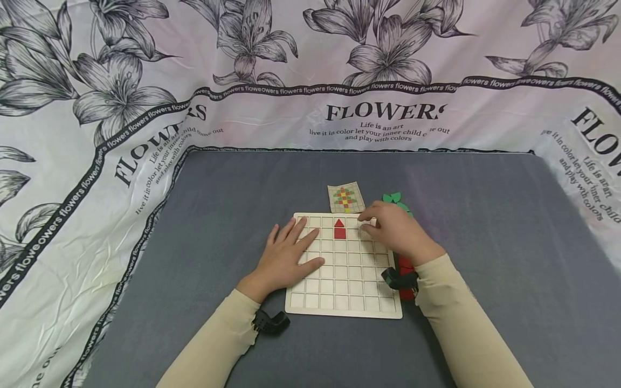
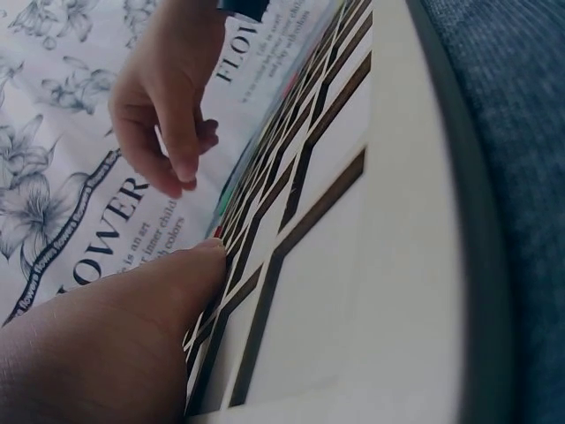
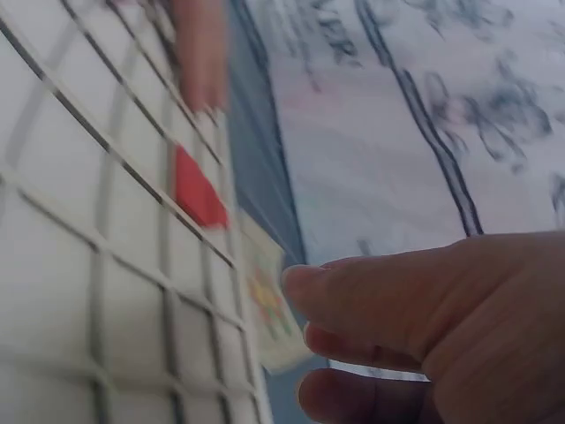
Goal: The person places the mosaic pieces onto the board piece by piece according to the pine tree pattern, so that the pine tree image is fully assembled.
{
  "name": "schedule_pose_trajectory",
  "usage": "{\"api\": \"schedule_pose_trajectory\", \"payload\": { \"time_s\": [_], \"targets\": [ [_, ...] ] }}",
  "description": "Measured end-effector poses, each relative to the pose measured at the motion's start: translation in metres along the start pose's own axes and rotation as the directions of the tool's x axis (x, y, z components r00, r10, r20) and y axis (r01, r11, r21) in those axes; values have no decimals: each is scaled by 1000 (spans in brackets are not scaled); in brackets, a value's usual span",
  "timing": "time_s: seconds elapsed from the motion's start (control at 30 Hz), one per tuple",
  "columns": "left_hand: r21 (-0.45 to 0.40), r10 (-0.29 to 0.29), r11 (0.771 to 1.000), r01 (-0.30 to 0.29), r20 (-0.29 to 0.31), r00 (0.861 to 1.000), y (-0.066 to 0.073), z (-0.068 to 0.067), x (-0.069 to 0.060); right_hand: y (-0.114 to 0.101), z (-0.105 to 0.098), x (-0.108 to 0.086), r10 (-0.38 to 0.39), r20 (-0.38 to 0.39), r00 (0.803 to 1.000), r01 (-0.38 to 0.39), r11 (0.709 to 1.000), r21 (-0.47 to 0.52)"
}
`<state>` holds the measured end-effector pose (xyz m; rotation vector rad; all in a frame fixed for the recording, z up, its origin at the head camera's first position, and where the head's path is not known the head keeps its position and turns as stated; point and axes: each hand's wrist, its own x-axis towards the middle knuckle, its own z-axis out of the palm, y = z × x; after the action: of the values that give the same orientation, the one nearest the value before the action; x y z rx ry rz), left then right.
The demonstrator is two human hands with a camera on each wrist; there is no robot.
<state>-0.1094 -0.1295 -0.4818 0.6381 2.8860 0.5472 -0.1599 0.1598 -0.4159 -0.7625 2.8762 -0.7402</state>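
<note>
At the left side of the pale gridded board [image 1: 339, 307], which lies on the grey tabletop [image 1: 223, 226], the person's left hand [image 1: 288, 256] rests with its fingers spread wide, holding no piece. Near the middle of the far edge, a red triangle [image 1: 339, 223] sits in the top row, with a red square [image 1: 339, 233] directly below it, toward the person. Just beyond that edge lies a small card [image 1: 346, 198] bearing a red, yellow and green pattern. Measured against it, the work looks barely begun: two red pieces are in place, every other cell in view is bare, and the yellow, green and further red parts seem left to fill. Farther right, the right hand [image 1: 401, 230] is over the far right corner, its fingers bent and narrowly spaced from the thumb; no piece shows there. Beyond it, green pieces [image 1: 392, 198] and red pieces [image 1: 405, 263] lie beside the board, partly hidden.
</note>
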Motion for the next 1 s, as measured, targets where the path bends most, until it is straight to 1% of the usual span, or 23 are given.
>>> {"api": "schedule_pose_trajectory", "payload": {
  "time_s": [0.17, 0.27, 0.47, 0.6, 0.7, 0.83, 1.0],
  "targets": [
    [0, 5, 1000, -5, 1, 1000, 0, 1, 1, 17, -17, -7, 96, -17, 995, -95, 995, 32],
    [1, 1, 1000, -1, 9, 1000, -1, 1, 1, 24, -26, -11, 135, -21, 991, -134, 990, 42],
    [4, -2, 1000, 2, 24, 1000, -1, 0, 1, 38, -37, -17, 171, -35, 985, -171, 985, -3],
    [3, -2, 1000, 2, 22, 1000, -1, -1, 0, 47, -39, -18, 212, -31, 977, -213, 977, -12],
    [1, 0, 1000, 0, 16, 1000, -1, -1, 0, 54, -37, -19, 243, -30, 970, -243, 970, -3],
    [-2, 5, 1000, -5, 13, 1000, -2, 0, 0, 61, -35, -21, 277, -34, 960, -278, 960, -16],
    [-1, 4, 1000, -4, 15, 1000, -1, 0, 0, 68, -32, -21, 299, -2, 954, -299, 954, -30]
  ]
}}
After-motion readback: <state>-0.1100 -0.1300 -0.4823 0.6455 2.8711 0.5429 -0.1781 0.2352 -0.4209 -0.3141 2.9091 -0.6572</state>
